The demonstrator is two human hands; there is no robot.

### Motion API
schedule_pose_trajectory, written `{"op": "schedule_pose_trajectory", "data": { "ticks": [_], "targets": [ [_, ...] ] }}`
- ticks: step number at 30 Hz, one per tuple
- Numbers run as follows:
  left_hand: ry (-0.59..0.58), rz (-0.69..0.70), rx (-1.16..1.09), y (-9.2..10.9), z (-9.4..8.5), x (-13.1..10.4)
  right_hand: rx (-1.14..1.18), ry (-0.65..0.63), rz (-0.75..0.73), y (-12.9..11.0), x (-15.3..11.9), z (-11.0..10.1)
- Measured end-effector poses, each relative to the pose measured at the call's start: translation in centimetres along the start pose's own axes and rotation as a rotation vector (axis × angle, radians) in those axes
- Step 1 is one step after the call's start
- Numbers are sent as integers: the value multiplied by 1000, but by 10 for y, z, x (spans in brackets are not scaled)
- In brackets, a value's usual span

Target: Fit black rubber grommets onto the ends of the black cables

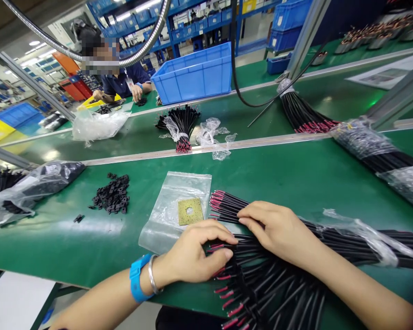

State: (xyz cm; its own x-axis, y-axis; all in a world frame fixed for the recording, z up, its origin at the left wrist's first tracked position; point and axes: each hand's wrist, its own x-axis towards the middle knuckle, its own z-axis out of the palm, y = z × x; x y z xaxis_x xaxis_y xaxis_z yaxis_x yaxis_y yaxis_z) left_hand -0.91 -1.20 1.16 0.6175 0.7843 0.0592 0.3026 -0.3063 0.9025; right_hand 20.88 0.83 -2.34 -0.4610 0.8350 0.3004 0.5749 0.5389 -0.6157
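Green desk (261,169): black cables (278,291) lie at 4 o'clock. Left hand (199,254) curls narrowly at red ends (234,310), grip unclear; right hand (278,229) rests, fingers narrow, on upper cables (330,235). Handling appears partway: lower cables fan loose; black parts (113,195) at 9 o'clock lie untouched.

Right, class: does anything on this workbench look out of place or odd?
Mildly, yes: a couple of small black pieces lie apart from their pile, and crumpled clear plastic wrap straddles the metal rail like discarded packaging.
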Motion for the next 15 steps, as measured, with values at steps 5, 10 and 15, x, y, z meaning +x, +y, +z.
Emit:
{"op": "schedule_pose_trajectory", "data": {
  "ticks": [5,10,15],
  "targets": [
    [-53,19,-120,8,4,-10,-384,-57,-21,-2,0,11],
    [-78,-101,-191,3,12,-13,-609,-75,1,-17,4,16],
    [3,-150,-90,-5,17,-12,-553,-54,-92,-19,3,16]
  ]
}}
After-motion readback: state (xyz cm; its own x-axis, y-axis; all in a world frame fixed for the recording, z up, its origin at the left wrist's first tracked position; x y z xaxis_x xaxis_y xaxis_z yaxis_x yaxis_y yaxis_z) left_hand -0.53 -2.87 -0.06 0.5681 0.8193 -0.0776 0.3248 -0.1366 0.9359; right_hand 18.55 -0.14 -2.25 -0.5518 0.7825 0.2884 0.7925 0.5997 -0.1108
